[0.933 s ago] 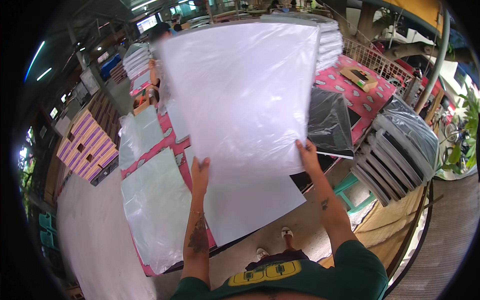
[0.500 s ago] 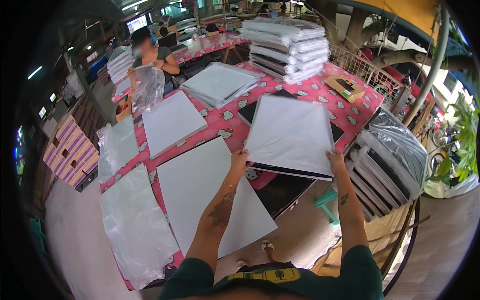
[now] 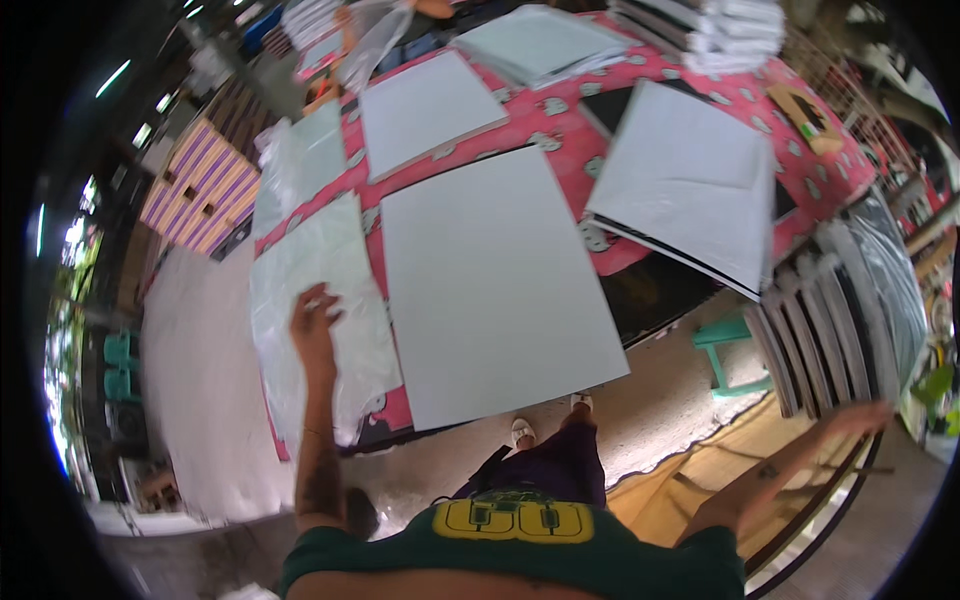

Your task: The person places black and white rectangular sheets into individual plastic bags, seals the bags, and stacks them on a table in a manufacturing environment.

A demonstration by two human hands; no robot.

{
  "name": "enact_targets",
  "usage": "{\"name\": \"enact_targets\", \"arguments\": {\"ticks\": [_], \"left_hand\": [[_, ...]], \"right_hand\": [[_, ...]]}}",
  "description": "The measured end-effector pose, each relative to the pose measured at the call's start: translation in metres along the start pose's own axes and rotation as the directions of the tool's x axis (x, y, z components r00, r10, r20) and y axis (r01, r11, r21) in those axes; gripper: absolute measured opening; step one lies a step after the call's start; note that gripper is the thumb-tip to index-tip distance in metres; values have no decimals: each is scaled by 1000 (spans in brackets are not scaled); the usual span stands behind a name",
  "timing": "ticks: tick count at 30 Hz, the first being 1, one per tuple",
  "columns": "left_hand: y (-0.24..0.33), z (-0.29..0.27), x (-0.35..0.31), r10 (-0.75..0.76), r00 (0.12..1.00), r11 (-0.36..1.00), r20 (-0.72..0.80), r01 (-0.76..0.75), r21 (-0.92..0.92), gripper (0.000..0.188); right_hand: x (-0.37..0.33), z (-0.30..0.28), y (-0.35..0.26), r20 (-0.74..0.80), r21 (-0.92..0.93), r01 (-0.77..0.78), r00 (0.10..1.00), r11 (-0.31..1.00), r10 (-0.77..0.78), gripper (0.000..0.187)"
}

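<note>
My left hand (image 3: 316, 312) hovers above a pile of clear plastic sleeves (image 3: 325, 270) at the table's left edge, its fingers apart and holding nothing. To its right lies a large white board (image 3: 500, 290), its front corner overhanging the table. My right hand (image 3: 862, 416) is stretched far out to the right, beside a stack of wrapped boards (image 3: 825, 335); its fingers are smeared by motion. A plastic-wrapped white board (image 3: 690, 180) rests at the table's right side on top of dark boards, with neither hand touching it.
The table has a pink patterned cloth (image 3: 545, 125). Farther back lie a white board stack (image 3: 430, 110) and sleeved boards (image 3: 540, 45). A brown cardboard piece (image 3: 805, 118) is at the far right. A green stool (image 3: 735, 350) stands below the edge. Across the table, a person handles plastic (image 3: 375, 45).
Both hands have let go of the wrapped board, now lying at the right. My left hand moved left over the sleeves; my right hand swung out right. The view tilted down and left.
</note>
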State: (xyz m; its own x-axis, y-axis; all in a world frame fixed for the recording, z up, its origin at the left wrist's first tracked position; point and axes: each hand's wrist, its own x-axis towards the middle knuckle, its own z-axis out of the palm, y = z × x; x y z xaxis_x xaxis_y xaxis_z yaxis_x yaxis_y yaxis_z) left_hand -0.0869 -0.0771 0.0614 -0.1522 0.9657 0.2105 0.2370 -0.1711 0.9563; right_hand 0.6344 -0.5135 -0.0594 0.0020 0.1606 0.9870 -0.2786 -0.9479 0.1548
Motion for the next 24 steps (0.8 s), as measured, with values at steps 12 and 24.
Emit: {"name": "enact_targets", "arguments": {"ticks": [12,24], "left_hand": [[-32,-144,-46,272,962,737,-12,-200,646,25],[-20,-101,-39,-121,992,848,-36,122,517,32]], "right_hand": [[-187,-443,-96,-257,-481,-707,-452,519,-854,41],[129,-624,-77,-596,-148,-953,299,-265,-745,59]]}}
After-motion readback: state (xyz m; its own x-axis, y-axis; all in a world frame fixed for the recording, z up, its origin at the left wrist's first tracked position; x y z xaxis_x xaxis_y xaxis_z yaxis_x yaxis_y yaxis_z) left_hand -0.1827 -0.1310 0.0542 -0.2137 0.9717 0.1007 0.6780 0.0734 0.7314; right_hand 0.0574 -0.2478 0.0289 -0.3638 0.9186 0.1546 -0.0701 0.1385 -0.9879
